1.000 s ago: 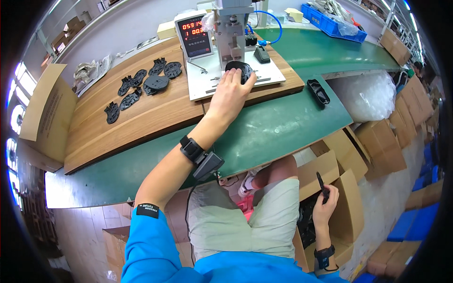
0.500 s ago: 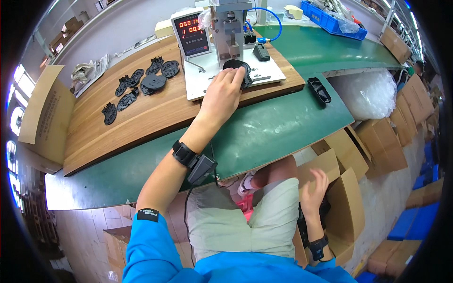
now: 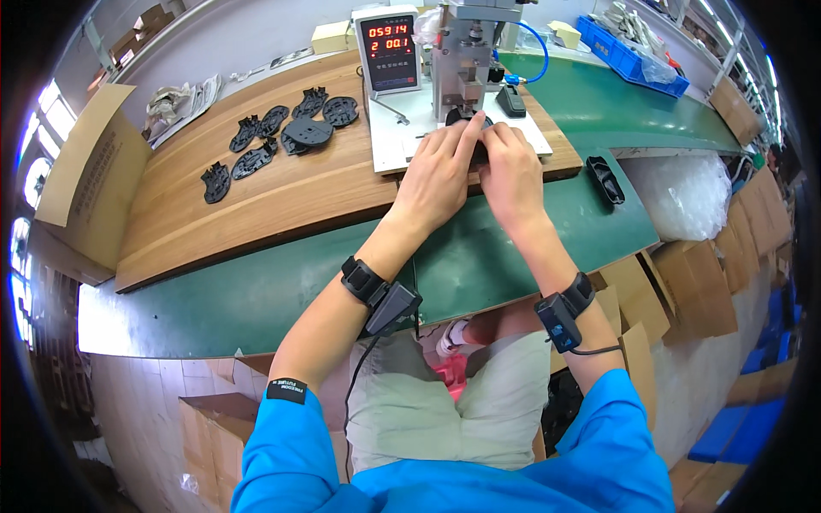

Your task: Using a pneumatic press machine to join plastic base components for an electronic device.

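Observation:
My left hand (image 3: 440,167) and my right hand (image 3: 510,167) lie side by side on the white base plate (image 3: 393,137) of a small grey press machine (image 3: 466,51). Between the fingertips of both hands sits a black round plastic part (image 3: 462,115), right under the press head; my fingers cover most of it. Both hands press on or grip this part. Each wrist wears a black band with a small device.
A box with a red digit display (image 3: 387,47) stands left of the press. Several black plastic parts (image 3: 278,141) lie on the wooden board at the left. One black part (image 3: 605,178) rests on the green belt at right. Cardboard boxes (image 3: 697,282) and a clear bag (image 3: 697,192) stand to the right.
My right hand has come up from the box beside my lap to the press and joined my left hand on the black part. My left hand stayed at the press.

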`<state>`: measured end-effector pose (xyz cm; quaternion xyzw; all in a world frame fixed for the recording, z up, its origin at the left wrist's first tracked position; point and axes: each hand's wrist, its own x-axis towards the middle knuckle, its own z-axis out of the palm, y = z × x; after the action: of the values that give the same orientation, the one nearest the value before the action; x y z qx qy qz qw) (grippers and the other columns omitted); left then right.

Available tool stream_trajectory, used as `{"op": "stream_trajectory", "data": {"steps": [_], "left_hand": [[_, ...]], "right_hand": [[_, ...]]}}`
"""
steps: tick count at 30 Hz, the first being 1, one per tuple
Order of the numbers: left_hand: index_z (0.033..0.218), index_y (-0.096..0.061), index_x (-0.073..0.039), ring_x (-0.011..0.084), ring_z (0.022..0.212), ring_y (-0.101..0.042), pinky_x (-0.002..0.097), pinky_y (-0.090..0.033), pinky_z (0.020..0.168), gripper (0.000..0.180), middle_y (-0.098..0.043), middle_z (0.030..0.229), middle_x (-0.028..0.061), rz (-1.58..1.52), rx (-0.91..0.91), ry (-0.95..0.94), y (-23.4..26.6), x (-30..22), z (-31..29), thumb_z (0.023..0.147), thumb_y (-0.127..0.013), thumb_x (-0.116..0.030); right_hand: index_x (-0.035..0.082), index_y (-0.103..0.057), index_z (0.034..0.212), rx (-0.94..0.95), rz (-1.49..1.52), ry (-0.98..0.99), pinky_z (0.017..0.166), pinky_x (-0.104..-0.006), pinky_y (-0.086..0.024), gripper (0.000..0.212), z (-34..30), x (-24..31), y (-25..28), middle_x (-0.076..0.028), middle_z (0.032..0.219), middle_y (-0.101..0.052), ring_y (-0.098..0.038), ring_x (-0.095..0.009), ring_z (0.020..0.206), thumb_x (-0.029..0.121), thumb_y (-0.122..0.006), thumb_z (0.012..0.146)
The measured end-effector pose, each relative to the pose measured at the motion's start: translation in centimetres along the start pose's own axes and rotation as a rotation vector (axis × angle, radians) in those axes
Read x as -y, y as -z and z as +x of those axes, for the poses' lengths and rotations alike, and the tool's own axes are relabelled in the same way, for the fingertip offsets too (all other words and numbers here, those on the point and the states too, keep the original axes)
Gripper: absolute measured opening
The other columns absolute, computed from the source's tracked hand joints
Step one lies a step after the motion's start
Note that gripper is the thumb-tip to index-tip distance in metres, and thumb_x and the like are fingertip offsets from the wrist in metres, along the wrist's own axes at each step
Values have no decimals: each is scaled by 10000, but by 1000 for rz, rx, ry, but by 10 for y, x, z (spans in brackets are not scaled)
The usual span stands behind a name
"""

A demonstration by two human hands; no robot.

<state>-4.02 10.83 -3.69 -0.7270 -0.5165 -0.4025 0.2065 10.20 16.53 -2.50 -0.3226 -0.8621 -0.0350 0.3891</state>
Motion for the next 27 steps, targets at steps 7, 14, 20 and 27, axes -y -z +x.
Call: {"op": "stream_trajectory", "data": {"steps": [7, 14, 20, 27], "left_hand": [[1412, -510, 15, 418, 1231, -600, 530, -470, 1050, 556, -605, 1336, 254, 400, -177, 509, 70, 119, 8, 906, -667, -155], [1472, -479, 14, 489, 1348, -539, 616, -432, 1101, 741, -548, 1452, 306, 546, 576, 811, 86, 222, -22, 982, -678, -504], [1399, -523, 6, 485, 1224, -617, 511, -550, 1009, 648, -498, 1353, 268, 394, 233, 571, 116, 198, -29, 844, -853, -55], [1474, -550, -29, 372, 1280, -634, 425, -557, 1060, 600, -445, 1605, 215, 170, -70, 232, 109, 109, -55, 910, -724, 82]], "right_hand": [[41, -732, 1003, 31, 47, -7, 890, -447, -589, 274, 9, 0, 8, -82, 1051, -682, -658, -320, 1052, -100, -693, 771], [45, -727, 986, 44, 63, -48, 888, -443, -591, 231, 8, -1, 9, -75, 1042, -680, -652, -310, 1043, -86, -684, 800], [46, -729, 995, 41, 59, -21, 889, -443, -592, 239, 11, 0, 11, -76, 1047, -679, -651, -311, 1046, -82, -694, 797], [40, -729, 996, 41, 66, -22, 895, -457, -583, 241, 8, -1, 10, -84, 1048, -679, -651, -322, 1049, -84, -691, 793]]}}
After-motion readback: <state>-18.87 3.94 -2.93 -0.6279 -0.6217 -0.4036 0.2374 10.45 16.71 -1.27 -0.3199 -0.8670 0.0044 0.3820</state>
